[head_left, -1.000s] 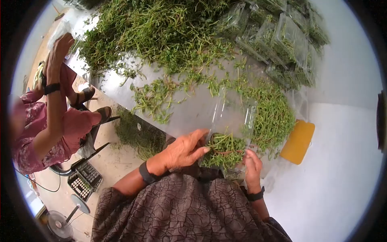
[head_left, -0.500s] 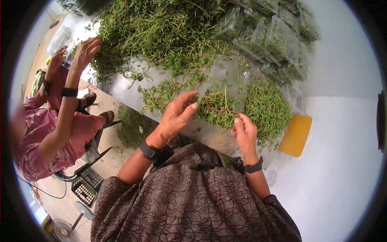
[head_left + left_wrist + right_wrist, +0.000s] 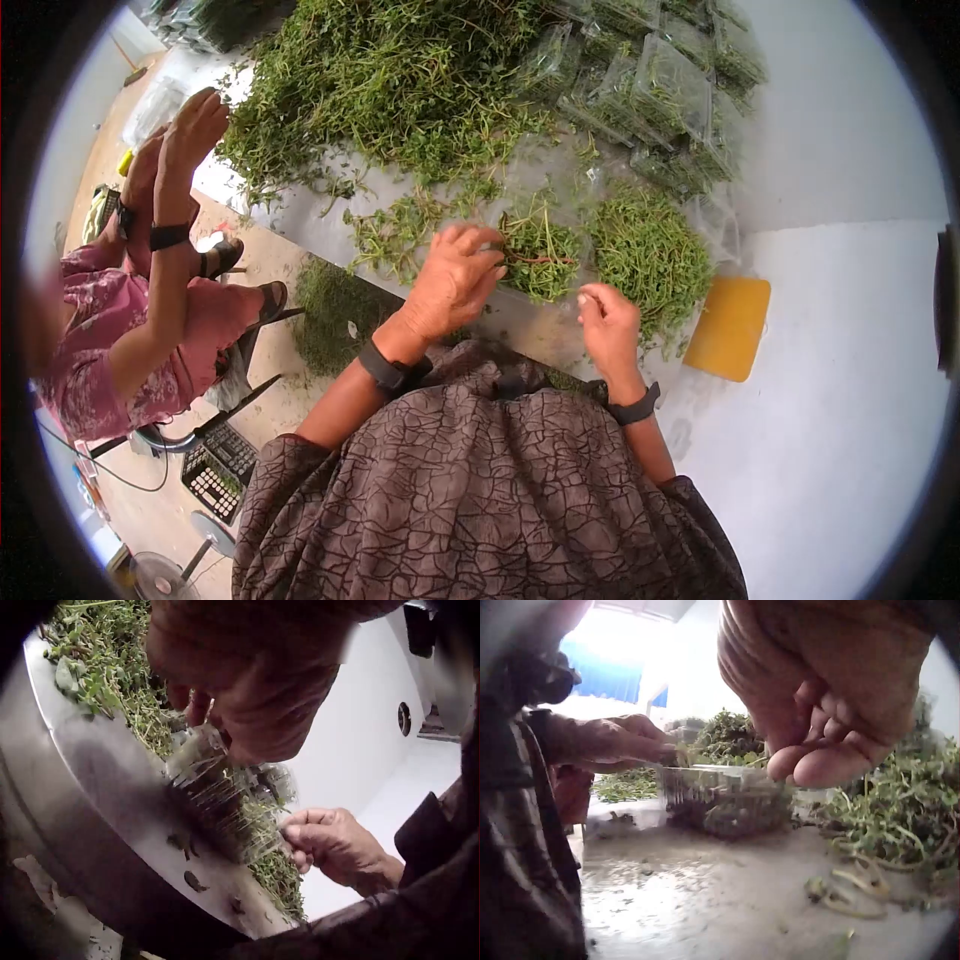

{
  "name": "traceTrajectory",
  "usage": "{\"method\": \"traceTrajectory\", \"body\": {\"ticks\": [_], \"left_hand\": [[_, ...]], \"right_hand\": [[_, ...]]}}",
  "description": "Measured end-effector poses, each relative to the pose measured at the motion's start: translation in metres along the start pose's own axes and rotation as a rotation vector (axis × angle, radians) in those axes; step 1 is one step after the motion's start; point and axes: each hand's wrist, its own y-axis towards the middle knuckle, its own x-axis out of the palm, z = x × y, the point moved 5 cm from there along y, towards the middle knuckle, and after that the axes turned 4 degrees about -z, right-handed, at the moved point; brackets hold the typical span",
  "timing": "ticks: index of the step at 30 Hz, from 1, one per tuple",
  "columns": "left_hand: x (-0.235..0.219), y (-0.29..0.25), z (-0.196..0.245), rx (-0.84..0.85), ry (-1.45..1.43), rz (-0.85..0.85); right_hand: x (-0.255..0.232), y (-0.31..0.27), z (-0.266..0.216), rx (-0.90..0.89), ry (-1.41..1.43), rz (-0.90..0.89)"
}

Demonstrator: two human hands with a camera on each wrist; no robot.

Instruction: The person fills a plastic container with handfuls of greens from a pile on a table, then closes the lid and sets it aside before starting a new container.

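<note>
One metal table (image 3: pixel 312 222) bears one clear box (image 3: pixel 727 806) between two hands (image 3: pixel 455 282) (image 3: pixel 610 330).

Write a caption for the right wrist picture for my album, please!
Left hand and right hand at a clear plastic box of greens on a table, with a leafy heap nearby.

Green leaves (image 3: pixel 390 85) along grey worktop's (image 3: pixel 300 215) far edge. Yellow board (image 3: pixel 730 328). Brown top (image 3: pixel 480 490), black crackly lines. Pink top (image 3: pixel 105 345), pale patches.
</note>
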Motion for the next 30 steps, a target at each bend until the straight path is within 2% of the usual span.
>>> {"method": "traceTrajectory", "body": {"ticks": [1, 3, 4, 6, 8, 10, 15, 17, 22, 27, 30], "left_hand": [[0.001, -0.001, 0.002, -0.001, 0.009, -0.002], [0.010, -0.002, 0.005, 0.019, 0.111, -0.095], [0.011, -0.001, 0.006, 0.025, 0.116, -0.095], [0.014, -0.001, 0.008, 0.021, 0.146, -0.093], [0.017, -0.001, 0.008, 0.026, 0.174, -0.111], [0.013, -0.002, 0.009, 0.031, 0.207, -0.132], [0.011, -0.007, 0.009, 0.023, 0.095, -0.122], [0.012, -0.011, 0.007, 0.018, 0.073, -0.143], [0.010, -0.015, 0.003, 0.048, 0.031, -0.158], [0.005, -0.015, -0.002, 0.014, -0.090, -0.120], [0.005, -0.016, -0.003, 0.040, -0.032, -0.084]], "right_hand": [[-0.002, 0.004, -0.004, -0.003, 0.009, -0.001], [-0.010, 0.011, -0.030, -0.209, -0.210, 0.095], [-0.011, 0.015, -0.033, -0.212, -0.207, 0.101], [-0.011, 0.020, -0.045, -0.324, -0.303, 0.132], [-0.009, 0.028, -0.052, -0.384, -0.360, 0.111], [-0.002, 0.034, -0.056, -0.455, -0.537, 0.071], [0.009, 0.047, -0.057, -0.390, -0.540, 0.100], [0.023, 0.051, -0.050, -0.401, -0.630, 0.060], [0.032, 0.057, -0.046, -0.426, -0.646, 0.036], [0.034, 0.052, -0.049, -0.449, -0.650, 0.032], [0.037, 0.050, -0.048, -0.516, -0.713, 0.060]]}}
